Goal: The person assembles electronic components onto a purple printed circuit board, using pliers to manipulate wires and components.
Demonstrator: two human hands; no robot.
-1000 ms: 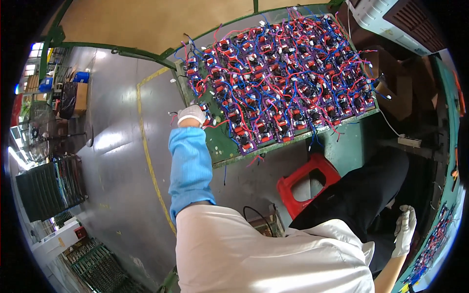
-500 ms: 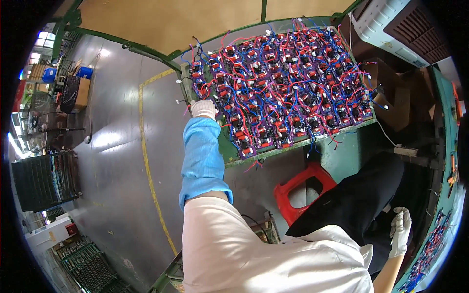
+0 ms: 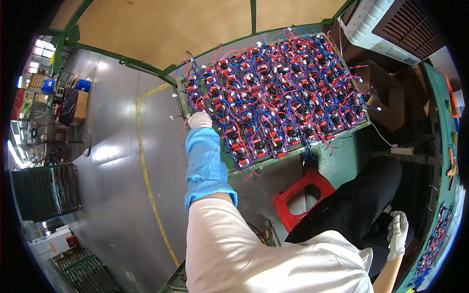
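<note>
My left hand, in a white glove under a blue sleeve cover, is closed at the left side of a wide tray. Its fingers curl out of sight, so what they grip is hidden. A thin wire with a white connector sticks out just left of it. Rows of small purple circuit boards with red parts and red and blue wires fill most of the tray. My right hand, also gloved in white, hangs beside my dark-trousered leg. Its fingers are loosely bent with nothing visible in them.
A red plastic stool stands below the tray's front edge. To the right are a cardboard box, a white vented machine and a green bench edge with more wired boards. A yellow line runs along the grey floor at left.
The view has tilted slightly, so the tray and my left hand sit a little lower in the picture. My left hand keeps its place at the tray's left side.
</note>
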